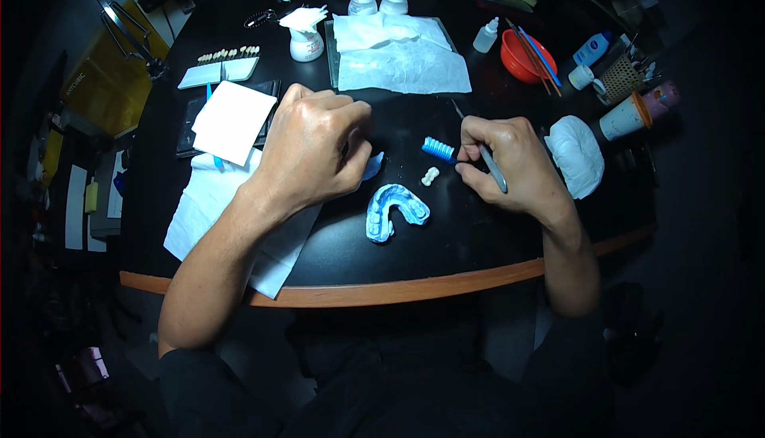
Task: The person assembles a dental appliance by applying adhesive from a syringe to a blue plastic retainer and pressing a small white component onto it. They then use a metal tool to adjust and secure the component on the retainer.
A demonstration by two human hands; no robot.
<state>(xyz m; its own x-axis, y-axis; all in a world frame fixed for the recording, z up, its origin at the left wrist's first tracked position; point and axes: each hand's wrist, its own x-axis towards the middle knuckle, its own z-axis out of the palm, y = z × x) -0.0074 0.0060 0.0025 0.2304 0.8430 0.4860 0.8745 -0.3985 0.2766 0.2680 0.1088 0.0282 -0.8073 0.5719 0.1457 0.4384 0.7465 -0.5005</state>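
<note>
My left hand (317, 139) is closed over the table, with its fingertips turned away, so what it grips is hidden. A light-blue piece (373, 166) shows just beside its lower fingers. In my right hand (510, 159) is a slim metal dental instrument (496, 172), its thin tip pointing up and away. A ridged bright-blue piece (438, 149) meets the right fingertips; I cannot tell whether they pinch it or only touch it. Between my hands lies a small cream tooth-shaped piece (429, 176). Nearer to me sits a blue-and-white horseshoe-shaped dental model (396, 213).
White paper (398, 71) covers a slab at the back. Left are a white pad (234, 123), a tissue (279, 263) and a tooth shade guide (219, 71). A red bowl (522, 63) with brushes, a dropper bottle (485, 35), crumpled tissue (577, 157) and a cup (625, 117) stand right.
</note>
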